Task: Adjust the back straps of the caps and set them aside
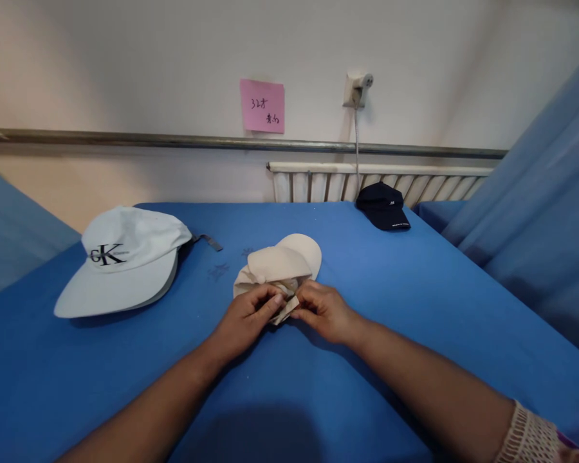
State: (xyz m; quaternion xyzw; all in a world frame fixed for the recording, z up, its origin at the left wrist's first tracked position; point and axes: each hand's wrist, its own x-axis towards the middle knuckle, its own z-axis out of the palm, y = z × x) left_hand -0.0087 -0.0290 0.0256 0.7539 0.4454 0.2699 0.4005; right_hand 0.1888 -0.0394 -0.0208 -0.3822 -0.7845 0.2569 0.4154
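A beige cap (282, 262) lies crumpled on the blue table cover (415, 289), its brim pointing away from me. My left hand (246, 316) and my right hand (324, 310) meet at its near edge. Both hands are closed, pinching the cap's fabric or back strap between fingers and thumbs. The part they hold is mostly hidden under my fingers.
A white cap with a black logo (120, 260) lies at the left of the table. A dark navy cap (383, 204) sits at the far right edge by the radiator (415, 185). Blue curtains hang at both sides. A pink note (262, 106) is on the wall.
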